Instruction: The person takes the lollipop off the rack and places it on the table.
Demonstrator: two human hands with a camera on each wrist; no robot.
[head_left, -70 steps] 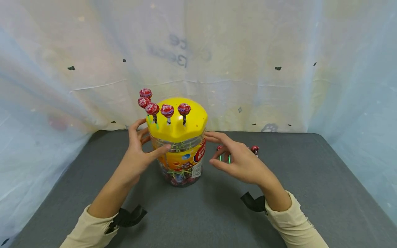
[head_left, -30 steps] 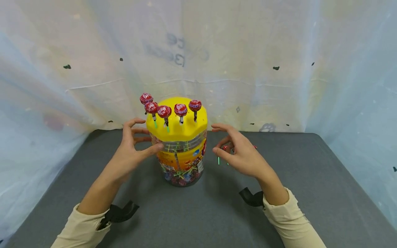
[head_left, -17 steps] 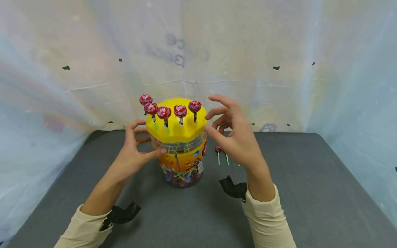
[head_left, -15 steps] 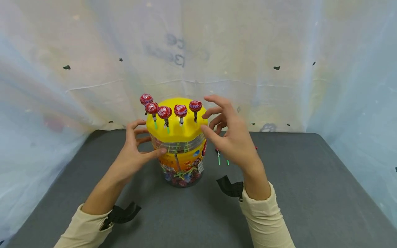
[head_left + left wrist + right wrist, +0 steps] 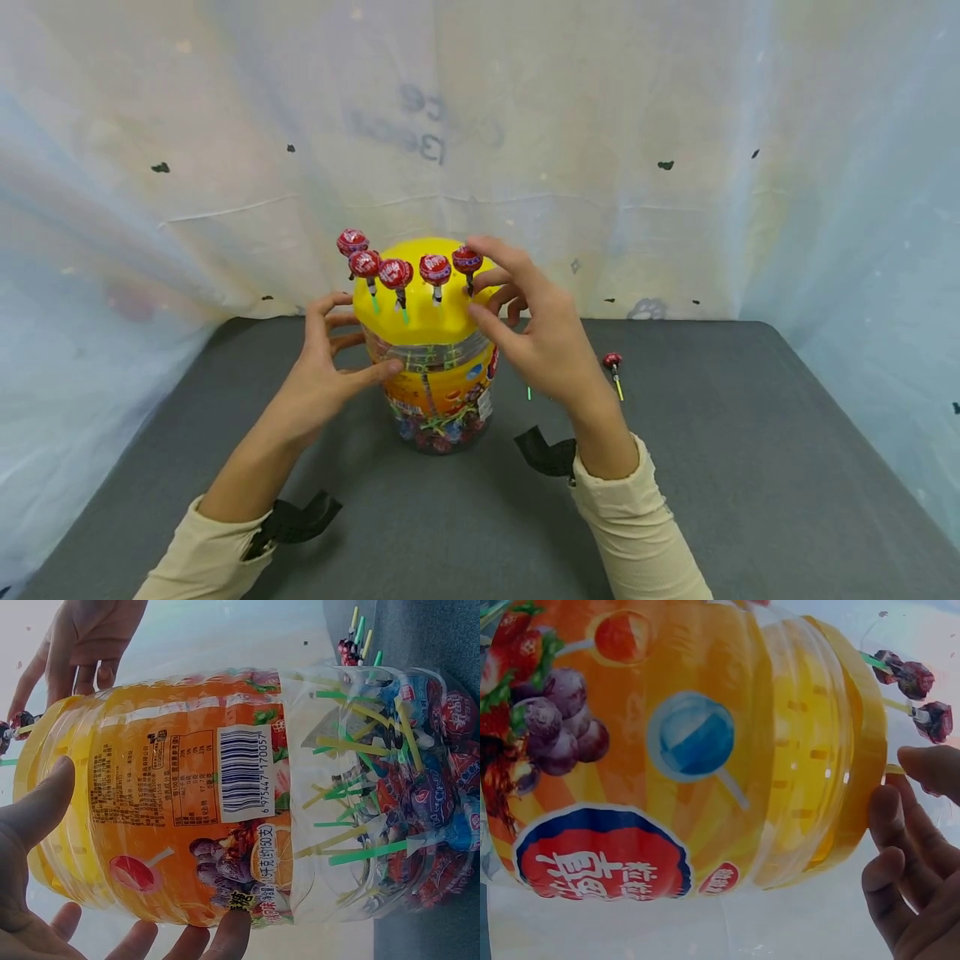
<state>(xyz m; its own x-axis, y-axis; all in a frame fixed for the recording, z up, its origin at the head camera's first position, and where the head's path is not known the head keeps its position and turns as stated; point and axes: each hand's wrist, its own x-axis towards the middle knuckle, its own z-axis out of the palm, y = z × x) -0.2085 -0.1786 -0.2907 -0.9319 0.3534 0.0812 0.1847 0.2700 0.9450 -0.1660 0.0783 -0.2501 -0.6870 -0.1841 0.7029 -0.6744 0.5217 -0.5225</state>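
A clear plastic candy jar (image 5: 442, 375) with an orange label and a yellow lid (image 5: 420, 321) stands upright on the table. Several red-wrapped lollipops (image 5: 396, 273) stick up from the lid, sticks down. My left hand (image 5: 322, 375) holds the jar's left side, thumb in front and fingers behind. At the lid's right, my right hand (image 5: 543, 325) has its fingers around the rightmost lollipop (image 5: 467, 260). In the right wrist view, its thumb and fingertips are close about a short yellow stick (image 5: 893, 769) at the lid; the thumb partly hides this lollipop's head.
A loose lollipop (image 5: 612, 361) lies on the dark grey table (image 5: 720, 467) beyond the right wrist; the right hand hides most of the others there. More lollipops (image 5: 427, 787) fill the jar's bottom. Pale sheeting (image 5: 600, 167) hangs behind and at both sides.
Earlier the jar turned in my hands, bringing the standing lollipops rightward. The right hand then left the jar's side, rose, and moved left to the rightmost lollipop. The left hand keeps its hold.
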